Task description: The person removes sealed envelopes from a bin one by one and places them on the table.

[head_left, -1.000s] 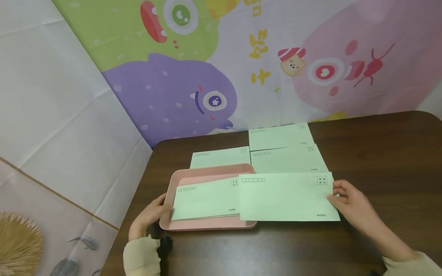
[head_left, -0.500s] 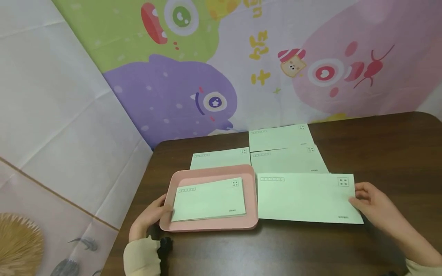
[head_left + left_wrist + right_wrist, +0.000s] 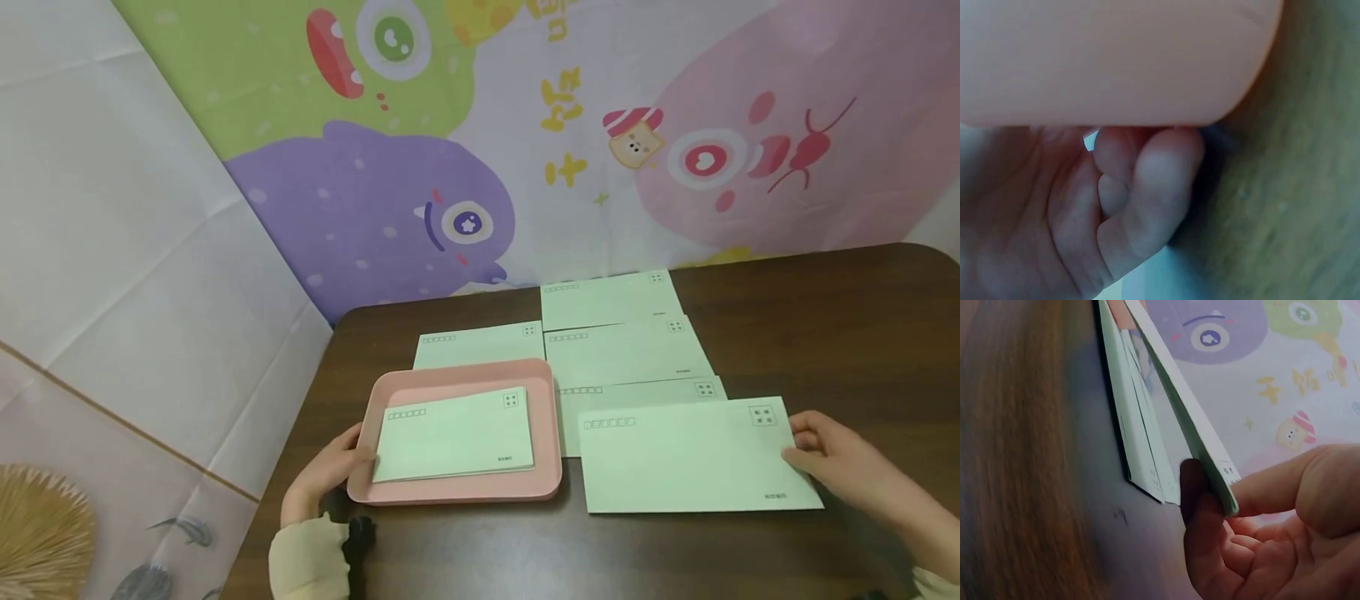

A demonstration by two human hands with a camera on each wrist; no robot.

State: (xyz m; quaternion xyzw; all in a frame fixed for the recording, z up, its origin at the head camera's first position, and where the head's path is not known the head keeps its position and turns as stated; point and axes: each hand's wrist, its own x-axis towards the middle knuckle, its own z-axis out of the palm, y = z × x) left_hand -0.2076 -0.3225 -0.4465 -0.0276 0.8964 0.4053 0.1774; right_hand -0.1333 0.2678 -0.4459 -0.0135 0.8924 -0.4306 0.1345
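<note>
A pale green envelope [image 3: 690,458] with printed boxes and a stamp square is pinched at its right edge between the thumb and fingers of my right hand [image 3: 847,458]. It hangs above the table, partly over another envelope [image 3: 570,421] lying beside the tray. In the right wrist view the held envelope [image 3: 1179,400] shows edge-on, thumb on one face and fingers on the other. My left hand [image 3: 326,467] grips the left side of a pink tray [image 3: 457,487], its curled fingers [image 3: 1163,181] under the rim. Inside the tray lies a small stack of envelopes [image 3: 453,437].
Behind the tray an envelope [image 3: 480,340] lies partly hidden. Two more, a middle envelope [image 3: 622,354] and a back envelope [image 3: 607,302], lie farther back on the dark wooden table [image 3: 840,333]. A cartoon-print cloth [image 3: 570,225] rises at the table's back edge.
My right hand has moved the held envelope rightward off the tray and then closer to me, uncovering the tray's stack and an envelope on the table. The left hand and tray stay put.
</note>
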